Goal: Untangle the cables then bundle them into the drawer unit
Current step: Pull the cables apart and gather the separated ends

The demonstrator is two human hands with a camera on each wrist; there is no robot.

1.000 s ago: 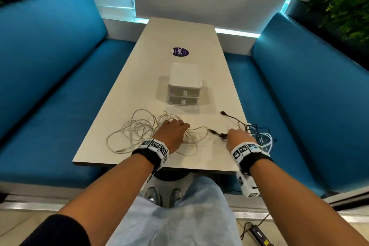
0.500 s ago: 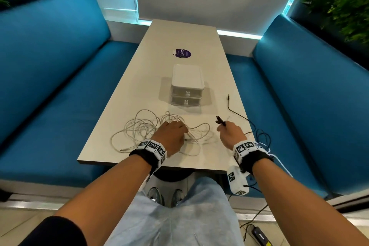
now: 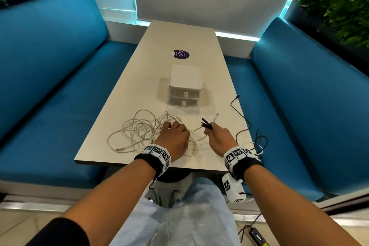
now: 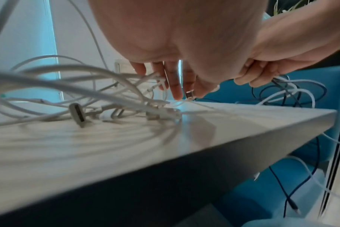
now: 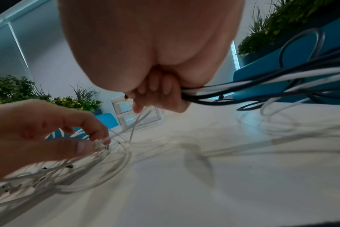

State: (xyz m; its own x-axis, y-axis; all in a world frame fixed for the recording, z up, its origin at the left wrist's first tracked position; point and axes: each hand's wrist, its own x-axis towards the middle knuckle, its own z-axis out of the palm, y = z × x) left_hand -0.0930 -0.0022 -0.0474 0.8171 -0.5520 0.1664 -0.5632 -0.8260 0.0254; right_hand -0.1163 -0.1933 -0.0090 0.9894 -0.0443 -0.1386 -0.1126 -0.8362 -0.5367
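Observation:
A tangle of white cables lies on the near end of the table. My left hand rests on its right side and pinches a white cable between thumb and forefinger. My right hand is a fist around a bunch of black and white cables, and their plug ends stick out above it. One black cable trails from it along the table's right edge. The white two-drawer unit stands behind both hands with its drawers closed.
Blue benches flank the table on both sides. Loops of black and white cable hang over the table's right edge. A purple sticker sits beyond the drawer unit. A power adapter lies on the floor.
My right hand has moved up and leftward over the table, lifting the black and white cable ends, and the black cable has swung along the right edge. My left hand has stayed on the white tangle.

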